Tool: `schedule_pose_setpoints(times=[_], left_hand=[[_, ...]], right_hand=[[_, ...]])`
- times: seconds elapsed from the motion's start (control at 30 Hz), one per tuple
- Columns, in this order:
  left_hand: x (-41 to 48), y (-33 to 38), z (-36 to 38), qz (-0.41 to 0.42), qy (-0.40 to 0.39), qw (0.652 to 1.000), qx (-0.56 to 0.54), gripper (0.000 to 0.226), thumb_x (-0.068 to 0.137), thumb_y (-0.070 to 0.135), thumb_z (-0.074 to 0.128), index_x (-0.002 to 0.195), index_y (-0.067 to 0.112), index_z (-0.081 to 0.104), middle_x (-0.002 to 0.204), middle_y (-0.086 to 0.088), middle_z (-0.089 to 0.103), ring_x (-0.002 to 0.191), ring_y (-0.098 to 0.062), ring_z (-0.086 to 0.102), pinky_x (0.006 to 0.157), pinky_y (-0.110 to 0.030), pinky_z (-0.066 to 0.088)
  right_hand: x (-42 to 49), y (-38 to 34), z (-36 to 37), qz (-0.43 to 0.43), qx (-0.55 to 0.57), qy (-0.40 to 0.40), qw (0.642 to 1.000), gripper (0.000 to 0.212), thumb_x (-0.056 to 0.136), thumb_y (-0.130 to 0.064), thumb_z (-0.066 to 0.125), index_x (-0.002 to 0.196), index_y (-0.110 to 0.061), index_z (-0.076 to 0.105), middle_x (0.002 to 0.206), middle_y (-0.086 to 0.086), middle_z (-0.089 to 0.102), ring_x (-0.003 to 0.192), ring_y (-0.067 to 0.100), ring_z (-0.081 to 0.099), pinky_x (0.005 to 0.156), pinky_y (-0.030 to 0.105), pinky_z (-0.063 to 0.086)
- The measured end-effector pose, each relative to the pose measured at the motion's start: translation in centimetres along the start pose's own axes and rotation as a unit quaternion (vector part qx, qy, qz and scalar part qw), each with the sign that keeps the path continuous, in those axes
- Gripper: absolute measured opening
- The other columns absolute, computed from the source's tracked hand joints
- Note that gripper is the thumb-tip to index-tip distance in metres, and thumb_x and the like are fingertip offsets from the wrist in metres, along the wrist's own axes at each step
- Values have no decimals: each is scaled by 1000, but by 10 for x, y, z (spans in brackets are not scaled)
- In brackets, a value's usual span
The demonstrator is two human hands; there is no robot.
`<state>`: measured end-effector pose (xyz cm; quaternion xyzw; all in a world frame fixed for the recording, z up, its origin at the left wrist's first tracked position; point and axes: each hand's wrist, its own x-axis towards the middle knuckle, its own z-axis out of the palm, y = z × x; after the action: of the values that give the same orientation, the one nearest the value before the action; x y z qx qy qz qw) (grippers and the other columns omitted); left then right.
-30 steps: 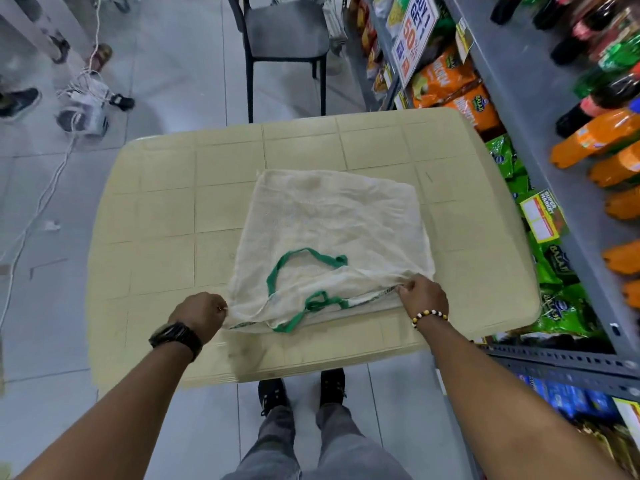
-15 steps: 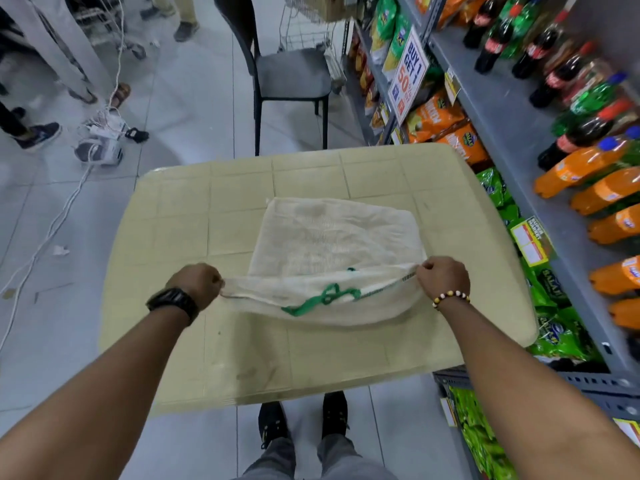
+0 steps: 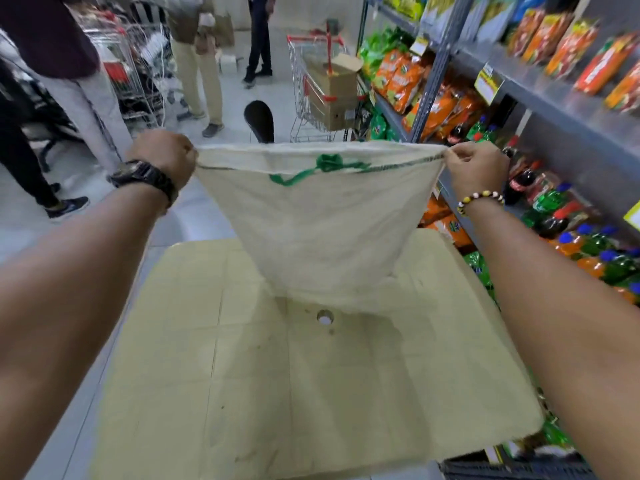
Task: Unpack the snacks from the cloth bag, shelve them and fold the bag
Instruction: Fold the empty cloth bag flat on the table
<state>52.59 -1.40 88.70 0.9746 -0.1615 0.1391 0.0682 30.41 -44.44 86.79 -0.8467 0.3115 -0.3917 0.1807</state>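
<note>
The cream cloth bag (image 3: 322,233) with green handles hangs in the air above the yellow plastic table (image 3: 311,375). My left hand (image 3: 162,157) pinches its top left corner. My right hand (image 3: 476,168) pinches the top right corner, so the top edge is stretched flat between them. The bag's lower edge hangs at about the table top near its far middle. The bag looks flat and empty. Orange and green snack packets (image 3: 412,81) stand on the shelves at the right.
A grey metal shelf unit (image 3: 540,98) with snacks and soda bottles runs along the right. A black chair (image 3: 259,121) and a trolley with cardboard boxes (image 3: 325,88) stand beyond the table. Several people stand at the back left. The table has a round hole (image 3: 325,317).
Both hands have lifted the bag off the table by its near edge, raising it upright in the air. The view has tilted up towards the aisle.
</note>
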Motion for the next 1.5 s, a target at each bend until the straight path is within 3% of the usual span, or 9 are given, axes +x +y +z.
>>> schedule_pose_setpoints(times=[0.13, 0.27, 0.57, 0.7, 0.8, 1.03, 1.23, 1.33, 1.5], left_hand=[[-10, -5, -8, 7, 87, 996, 6, 27, 97, 34, 51, 100, 16, 72, 103, -17, 60, 93, -42, 58, 74, -48, 46], [-54, -27, 46, 30, 77, 996, 32, 23, 92, 29, 58, 95, 15, 76, 113, -17, 66, 103, -41, 57, 83, -51, 43], [-237, -56, 194, 19, -172, 982, 77, 10, 80, 24, 72, 86, 26, 79, 132, -11, 64, 129, -38, 48, 102, -53, 36], [-306, -51, 221, 57, -249, 960, 117, 27, 91, 28, 55, 109, 34, 74, 149, -3, 49, 142, -31, 33, 110, -51, 26], [-346, -49, 231, 77, -341, 926, 146, 33, 96, 28, 44, 120, 32, 67, 153, -1, 41, 144, -30, 27, 113, -50, 24], [-416, -47, 234, 95, -440, 873, 188, 36, 93, 11, 43, 118, 23, 66, 133, -2, 49, 130, -29, 38, 106, -46, 32], [-412, -41, 229, 78, -444, 875, 177, 31, 96, 26, 43, 117, 25, 67, 136, -2, 47, 135, -30, 33, 108, -47, 28], [-401, -34, 225, 53, -449, 877, 161, 34, 97, 31, 41, 120, 27, 64, 140, -3, 46, 136, -30, 34, 107, -47, 31], [-377, -25, 218, 5, -435, 895, 99, 35, 98, 39, 37, 113, 23, 64, 119, -4, 55, 110, -28, 51, 86, -40, 46]], right_hand=[[2, 7, -2, -44, -23, 30, 998, 29, 83, -41, 59, 92, -19, 77, 103, 2, 71, 99, 22, 62, 86, 34, 50], [-60, 43, 17, -74, -106, -33, 991, 15, 82, -30, 63, 85, -20, 74, 113, 2, 66, 113, 29, 54, 90, 43, 41], [-265, 159, 49, -51, -204, -230, 950, 9, 68, -28, 66, 68, -20, 71, 104, 3, 70, 110, 30, 61, 91, 47, 42], [-331, 193, 39, -33, -275, -358, 892, 11, 61, -20, 81, 64, -23, 71, 99, 2, 71, 104, 29, 63, 87, 47, 46], [-366, 206, 24, -6, -313, -430, 847, 11, 62, -22, 81, 61, -25, 70, 90, 0, 70, 96, 28, 64, 84, 44, 49], [-416, 214, -10, -11, -358, -536, 765, 20, 86, -37, 56, 89, -25, 71, 105, -4, 60, 113, 20, 52, 98, 39, 38], [-415, 215, -19, 26, -318, -484, 815, 7, 67, -27, 78, 65, -27, 71, 107, 1, 69, 110, 26, 60, 92, 44, 45], [-407, 204, -17, 21, -293, -466, 834, 5, 69, -26, 76, 68, -26, 71, 102, 1, 69, 106, 25, 61, 89, 40, 45], [-382, 183, -7, 96, -203, -423, 878, 11, 78, -34, 70, 70, -28, 67, 94, -6, 66, 99, 22, 59, 84, 34, 46]])
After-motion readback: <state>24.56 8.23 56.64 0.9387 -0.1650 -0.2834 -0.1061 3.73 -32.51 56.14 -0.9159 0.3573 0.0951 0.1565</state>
